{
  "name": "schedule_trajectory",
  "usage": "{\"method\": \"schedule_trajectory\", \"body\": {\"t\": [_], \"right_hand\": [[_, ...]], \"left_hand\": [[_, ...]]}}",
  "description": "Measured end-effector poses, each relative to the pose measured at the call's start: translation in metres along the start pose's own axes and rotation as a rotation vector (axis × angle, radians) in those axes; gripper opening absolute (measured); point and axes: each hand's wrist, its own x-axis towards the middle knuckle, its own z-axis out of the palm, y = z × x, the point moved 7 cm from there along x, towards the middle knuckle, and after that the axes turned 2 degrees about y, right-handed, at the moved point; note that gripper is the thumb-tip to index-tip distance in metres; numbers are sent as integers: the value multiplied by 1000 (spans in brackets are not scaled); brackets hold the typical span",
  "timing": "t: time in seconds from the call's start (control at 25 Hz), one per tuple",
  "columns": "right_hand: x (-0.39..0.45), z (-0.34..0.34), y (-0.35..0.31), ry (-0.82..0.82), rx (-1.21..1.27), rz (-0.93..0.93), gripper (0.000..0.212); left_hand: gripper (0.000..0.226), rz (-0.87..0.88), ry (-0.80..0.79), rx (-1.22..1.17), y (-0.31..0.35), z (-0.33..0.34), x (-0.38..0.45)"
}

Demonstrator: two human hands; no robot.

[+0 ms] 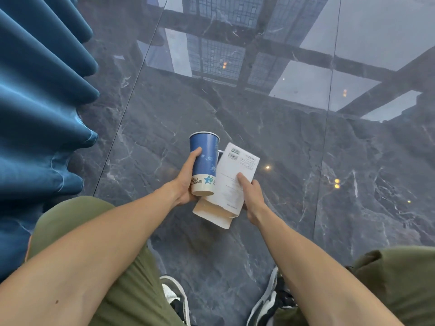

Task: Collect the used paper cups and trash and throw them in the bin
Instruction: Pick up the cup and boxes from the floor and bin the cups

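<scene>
One paper cup (204, 164) gripped by left hand (186, 182), one white carton (231, 182) clasped by right hand (253, 196); open floor (282, 137) ahead, curtain (40, 102) left.

One blue paper cup (204, 164) and one white cardboard box (231, 182). Two hands, left (186, 184) and right (253, 196). Two shoes (175, 300).

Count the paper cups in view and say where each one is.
1 for certain: the blue paper cup, upright in the left hand. A dark rim peeks out behind the white carton held by the right hand; it may be another cup, mostly hidden.
</scene>
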Motion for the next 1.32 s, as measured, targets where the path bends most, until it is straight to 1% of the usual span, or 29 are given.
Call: {"method": "schedule_trajectory", "body": {"t": [0.12,0.24,0.32,0.44,0.52,0.6,0.68,0.72,0.8,0.92,1.04,1.16,1.32], "right_hand": [[-52,-13,-31,13,-56,-3,40],[-143,-28,-70,59,-98,-5,44],[-219,-36,-104,42,-102,-18,38],[-340,-38,-155,-52,-71,-27,31],[-405,-36,-183,-87,-54,-51,29],[-477,-35,-210,-68,-44,-60,33],[-530,-36,-219,-38,-55,-43,38],[-555,-35,-226,-25,-54,-41,36],[-595,-33,-237,-14,-23,-46,30],[-637,-29,-242,-17,35,-75,29],[-665,-25,-235,-47,56,-87,29],[-696,-18,-216,-130,44,-76,32],[-736,-18,-185,-219,35,-70,35]], "left_hand": [[94,-20,15,-70,2,26,-52],[88,-26,52,-109,13,51,-138],[82,-46,76,-89,28,68,-210],[77,-53,104,-74,57,92,-329],[82,-47,108,-72,74,103,-391],[89,-63,94,-58,96,115,-462],[94,-50,67,-37,113,124,-519],[93,-36,52,-20,123,126,-545],[83,9,30,12,139,130,-588],[68,77,46,0,149,124,-633],[67,119,53,-30,137,115,-664],[69,159,88,-42,116,104,-702],[84,221,116,-105,82,79,-747]]}}
